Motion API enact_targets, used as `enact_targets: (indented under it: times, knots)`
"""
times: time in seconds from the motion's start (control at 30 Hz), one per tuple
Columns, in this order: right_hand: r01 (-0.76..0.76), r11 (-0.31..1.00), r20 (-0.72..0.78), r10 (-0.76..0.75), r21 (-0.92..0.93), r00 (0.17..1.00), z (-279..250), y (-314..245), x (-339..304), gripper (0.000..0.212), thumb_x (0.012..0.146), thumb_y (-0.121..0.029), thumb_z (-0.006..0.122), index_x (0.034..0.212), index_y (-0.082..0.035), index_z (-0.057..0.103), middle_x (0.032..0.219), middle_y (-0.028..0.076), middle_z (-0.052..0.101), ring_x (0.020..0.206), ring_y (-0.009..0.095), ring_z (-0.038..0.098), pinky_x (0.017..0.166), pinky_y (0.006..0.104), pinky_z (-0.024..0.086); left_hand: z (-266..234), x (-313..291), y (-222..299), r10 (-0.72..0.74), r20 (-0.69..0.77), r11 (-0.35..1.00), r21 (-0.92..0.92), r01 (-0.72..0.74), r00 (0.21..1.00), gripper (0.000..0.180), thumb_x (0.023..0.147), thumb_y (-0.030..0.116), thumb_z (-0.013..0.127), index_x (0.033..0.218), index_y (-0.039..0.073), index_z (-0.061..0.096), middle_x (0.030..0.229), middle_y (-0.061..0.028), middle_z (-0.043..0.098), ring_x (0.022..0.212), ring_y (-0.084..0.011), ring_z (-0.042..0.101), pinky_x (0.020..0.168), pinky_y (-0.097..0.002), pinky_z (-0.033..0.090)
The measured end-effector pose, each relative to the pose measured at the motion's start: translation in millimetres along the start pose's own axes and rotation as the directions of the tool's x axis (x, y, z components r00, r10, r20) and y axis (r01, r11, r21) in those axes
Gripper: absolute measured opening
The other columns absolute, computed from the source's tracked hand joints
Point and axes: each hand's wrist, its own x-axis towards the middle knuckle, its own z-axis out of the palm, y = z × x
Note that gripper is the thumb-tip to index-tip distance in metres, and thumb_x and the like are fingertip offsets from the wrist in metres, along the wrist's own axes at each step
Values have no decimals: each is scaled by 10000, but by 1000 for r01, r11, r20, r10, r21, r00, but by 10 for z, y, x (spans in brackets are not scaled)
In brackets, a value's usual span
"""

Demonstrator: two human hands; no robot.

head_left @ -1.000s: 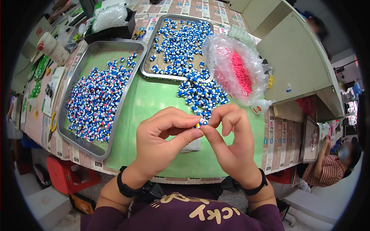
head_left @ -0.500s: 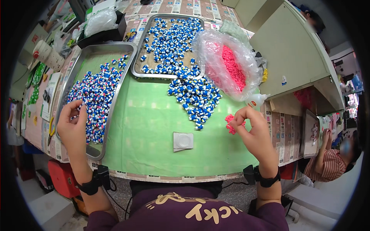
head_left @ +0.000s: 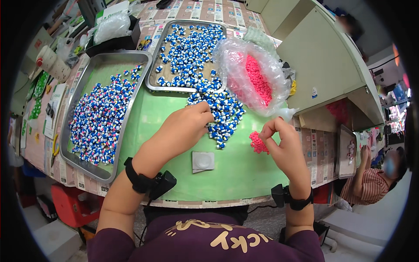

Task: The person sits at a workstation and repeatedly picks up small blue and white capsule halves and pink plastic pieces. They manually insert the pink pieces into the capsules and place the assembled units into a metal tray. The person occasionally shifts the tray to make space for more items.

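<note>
My left hand [head_left: 192, 121] reaches over the near left side of a loose pile of small blue-and-white figures [head_left: 228, 117], its fingers curled together at the pile's edge. What its fingertips hold, if anything, is hidden. Beside a small heap of pink pieces [head_left: 258, 143], my right hand [head_left: 283, 137] is closed in a pinch, thumb against forefinger; anything between them is too small to name. A square white pad [head_left: 203, 161] with a round clear centre lies between the hands. In the left metal tray [head_left: 114, 168] are many similar figures with pink bits on them.
A second metal tray [head_left: 150, 81] full of blue-and-white figures stands at the back, touching the pile. To its right sit an open plastic bag [head_left: 224, 56] of pink pieces and a white squeeze bottle [head_left: 286, 113]. A beige cabinet [head_left: 327, 56] bounds the right; another person [head_left: 366, 185] sits beyond.
My left hand has left the left tray and moved right to the loose pile. My right hand stays by the pink heap, still pinched. The view has shifted slightly.
</note>
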Motion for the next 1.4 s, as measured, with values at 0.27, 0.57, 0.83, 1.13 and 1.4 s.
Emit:
enact_targets:
  times: [0.27,0.57,0.83,1.13,1.4]
  knots:
    - [-4,995,125,17,-103,992,163,169,-68,103,774,25,591,802,-50,526,709,64,601,691,270,599,753,381,412,98,-24,-90,-48,43,999,5,48,998,119,776,64,688,873,23,633,877,-108,560,839,-299,596,730,-404,492]
    - [145,926,68,-129,-349,989,298,149,-167,157,759,14,624,843,-76,527,734,59,569,751,255,569,818,378,378,-270,-197,-14,-302,-141,916,-316,246,943,164,868,-6,599,1012,12,676,880,-67,597,768,-163,613,646,-284,522]
    - [171,963,-8,-176,-209,984,265,40,-99,187,752,49,610,839,-84,512,773,47,572,777,244,569,796,363,379,-416,-398,231,-494,13,481,-829,285,870,150,908,14,590,1028,3,678,951,-62,649,766,-99,629,626,-232,510]
    - [464,873,-66,-460,146,886,254,-599,-6,267,757,71,671,839,-110,493,882,19,618,763,207,565,810,363,379,-219,-333,518,-281,209,338,-892,300,937,130,915,71,615,1000,-1,682,886,-34,613,725,-83,619,599,-209,500]
    - [469,849,-148,-446,242,883,338,-649,-7,285,769,83,687,826,-98,474,883,51,630,740,212,563,729,340,402,-205,-374,535,-272,85,427,-882,199,959,119,906,54,623,982,-11,686,875,-43,612,684,-81,607,565,-212,493]
